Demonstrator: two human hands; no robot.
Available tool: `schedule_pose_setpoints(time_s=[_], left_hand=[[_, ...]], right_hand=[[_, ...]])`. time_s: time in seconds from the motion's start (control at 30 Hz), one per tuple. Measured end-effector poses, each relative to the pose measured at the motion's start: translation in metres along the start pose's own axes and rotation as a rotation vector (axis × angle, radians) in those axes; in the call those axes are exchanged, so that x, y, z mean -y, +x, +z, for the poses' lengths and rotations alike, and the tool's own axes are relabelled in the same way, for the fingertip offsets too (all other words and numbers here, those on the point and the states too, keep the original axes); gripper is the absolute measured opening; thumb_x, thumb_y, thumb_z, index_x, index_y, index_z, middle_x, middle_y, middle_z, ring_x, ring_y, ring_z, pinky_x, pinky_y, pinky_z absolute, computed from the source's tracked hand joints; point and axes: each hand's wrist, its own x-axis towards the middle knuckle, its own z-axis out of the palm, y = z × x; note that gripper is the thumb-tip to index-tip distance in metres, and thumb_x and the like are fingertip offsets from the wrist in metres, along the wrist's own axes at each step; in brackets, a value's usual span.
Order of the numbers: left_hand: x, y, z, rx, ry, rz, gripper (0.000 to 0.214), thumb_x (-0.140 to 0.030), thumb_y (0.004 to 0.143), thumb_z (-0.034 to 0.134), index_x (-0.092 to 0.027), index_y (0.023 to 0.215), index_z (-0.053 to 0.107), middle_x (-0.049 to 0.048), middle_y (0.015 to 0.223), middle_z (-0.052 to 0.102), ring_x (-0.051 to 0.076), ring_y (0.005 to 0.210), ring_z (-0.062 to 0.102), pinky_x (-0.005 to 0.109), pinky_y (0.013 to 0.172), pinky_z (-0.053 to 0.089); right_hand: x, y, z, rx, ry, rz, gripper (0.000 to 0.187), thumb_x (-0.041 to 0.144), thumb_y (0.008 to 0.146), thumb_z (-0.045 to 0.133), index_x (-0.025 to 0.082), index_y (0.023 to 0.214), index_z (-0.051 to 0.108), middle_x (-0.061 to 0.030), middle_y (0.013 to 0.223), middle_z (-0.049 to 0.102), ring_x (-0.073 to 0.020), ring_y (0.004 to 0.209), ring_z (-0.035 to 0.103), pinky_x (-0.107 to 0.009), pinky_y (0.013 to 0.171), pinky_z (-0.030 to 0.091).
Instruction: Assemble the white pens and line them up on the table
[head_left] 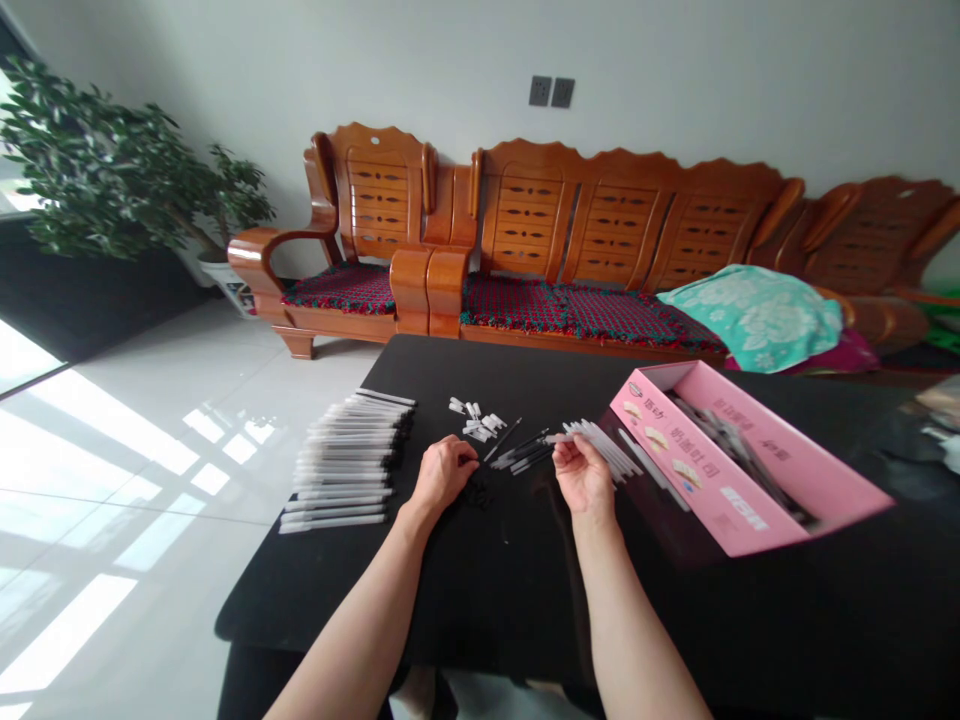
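My left hand [444, 474] rests low over the black table, its fingers curled together beside a small pile of black pen parts [477, 492]. What its fingertips pinch, if anything, is hidden. My right hand [585, 476] is closed on a white pen barrel [556, 438], whose end points left past the fingers. Just behind that hand lies a fan of white pen barrels [611, 450]. Between the hands are dark pen refills [525, 454], with white pen caps [478, 420] farther back. A long row of white pens [341, 465] with dark ends lies to the left.
An open pink box [694, 470] with dark thin items inside stands on the right of the black table [465, 600]. Beyond the table is a wooden bench [570, 220] with a turquoise cloth [757, 315]. A potted plant [135, 180] stands at the far left.
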Motion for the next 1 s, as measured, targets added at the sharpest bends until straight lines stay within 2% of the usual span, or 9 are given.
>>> schedule_pose_setpoints(time_s=[0.1,0.27,0.37,0.5,1.0], left_hand=[[-0.002,0.000,0.003,-0.010,-0.094,-0.043,0.006,-0.016,0.075,0.069,-0.019,0.076,0.075,0.0025,0.077,0.069,0.015,0.071,0.063,0.025,0.069,0.046],[-0.013,0.000,0.017,0.083,-0.808,-0.257,0.019,-0.030,0.073,0.073,-0.014,0.084,0.071,0.0017,0.064,0.068,0.014,0.057,0.063,0.025,0.057,0.051],[-0.019,-0.001,0.021,0.128,-1.063,-0.296,0.032,-0.033,0.065,0.082,-0.011,0.083,0.068,0.0023,0.065,0.068,0.013,0.055,0.062,0.025,0.057,0.053],[-0.021,-0.002,0.019,0.155,-1.135,-0.305,0.037,-0.036,0.061,0.086,-0.010,0.081,0.068,0.0031,0.066,0.069,0.012,0.057,0.063,0.024,0.058,0.054],[-0.021,-0.002,0.018,0.161,-1.105,-0.292,0.037,-0.037,0.061,0.086,-0.010,0.076,0.068,0.0025,0.061,0.066,0.012,0.054,0.061,0.022,0.054,0.052]], right_hand=[[-0.001,-0.001,0.000,0.042,-0.051,-0.009,0.006,0.015,0.073,0.073,0.016,0.077,0.070,-0.0019,0.066,0.075,-0.0147,0.057,0.073,-0.023,0.055,0.061],[-0.008,-0.006,0.006,0.173,-0.160,0.004,0.016,0.020,0.070,0.078,0.016,0.082,0.069,-0.0055,0.073,0.077,-0.0177,0.062,0.074,-0.025,0.056,0.062],[-0.010,-0.009,0.011,0.230,-0.225,0.018,0.022,0.023,0.069,0.081,0.016,0.084,0.067,-0.0065,0.076,0.077,-0.0186,0.064,0.075,-0.025,0.055,0.062],[-0.012,-0.012,0.014,0.260,-0.265,0.027,0.025,0.025,0.069,0.082,0.017,0.085,0.065,-0.0063,0.078,0.077,-0.0188,0.065,0.075,-0.026,0.055,0.062],[-0.015,-0.016,0.017,0.328,-0.348,0.033,0.025,0.028,0.072,0.081,0.017,0.086,0.063,-0.0056,0.076,0.076,-0.0194,0.062,0.074,-0.027,0.055,0.062]])
